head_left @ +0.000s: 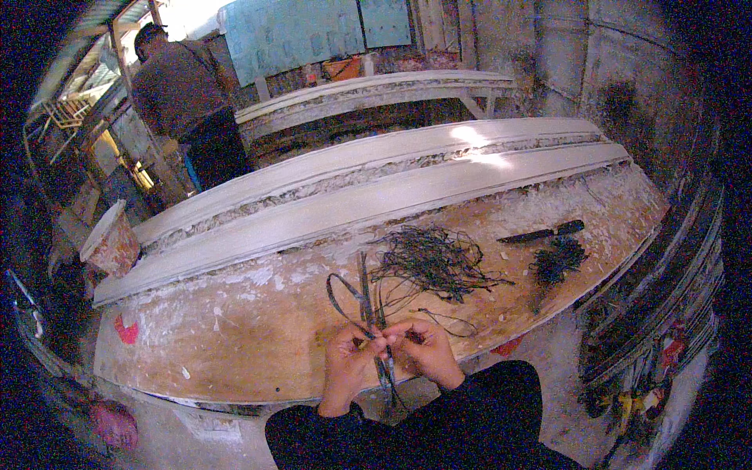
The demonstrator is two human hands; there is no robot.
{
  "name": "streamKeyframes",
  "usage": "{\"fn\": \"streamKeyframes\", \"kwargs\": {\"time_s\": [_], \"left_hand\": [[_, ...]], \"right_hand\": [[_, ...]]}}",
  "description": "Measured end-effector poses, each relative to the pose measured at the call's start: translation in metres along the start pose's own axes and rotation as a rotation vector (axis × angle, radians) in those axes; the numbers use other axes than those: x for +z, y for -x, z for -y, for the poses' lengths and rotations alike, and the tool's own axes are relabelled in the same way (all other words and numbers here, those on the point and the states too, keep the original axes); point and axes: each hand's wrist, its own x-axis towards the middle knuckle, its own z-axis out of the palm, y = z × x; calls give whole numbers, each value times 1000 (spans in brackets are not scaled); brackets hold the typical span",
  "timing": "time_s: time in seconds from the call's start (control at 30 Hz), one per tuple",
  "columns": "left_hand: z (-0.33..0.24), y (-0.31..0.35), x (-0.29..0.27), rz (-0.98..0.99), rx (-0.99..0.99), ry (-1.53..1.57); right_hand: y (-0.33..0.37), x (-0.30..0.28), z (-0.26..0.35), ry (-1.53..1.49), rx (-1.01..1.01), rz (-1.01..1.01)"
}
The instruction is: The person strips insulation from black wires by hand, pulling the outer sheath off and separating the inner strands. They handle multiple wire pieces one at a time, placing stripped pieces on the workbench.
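My left hand [348, 362] and my right hand [429, 354] meet fingertip to fingertip over the near edge of the wooden board [235, 337]. Both pinch a thin dark cord [330, 291], which bends in a loop above my left hand. Dark narrow strips [363, 274] run upright past my fingers, and their lower ends hang below my hands; my fingers hide how cord and strips cross. Just beyond lies a loose tangle of dark strings [439, 265]. To its right are a dark-handled knife [542, 232] and a smaller dark bundle [558, 259].
Two long white moulding lengths [376, 184] lie along the board's far side. A stained bucket [113, 241] stands at the left end. Behind, a person [186, 94] faces away beside another long white piece [376, 90]. Long strips [658, 313] are stacked at right.
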Motion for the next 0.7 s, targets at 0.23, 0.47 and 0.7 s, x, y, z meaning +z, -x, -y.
{"fn": "streamKeyframes", "kwargs": {"time_s": [0.23,0.47,0.7], "left_hand": [[-3,-1,-5,36,39,48],[2,-1,-6,40,27,106],[7,2,-2,-77,86,59]], "right_hand": [[0,3,-3,111,-139,43],[2,7,6,205,-106,21],[-2,5,1,190,-265,120]]}}
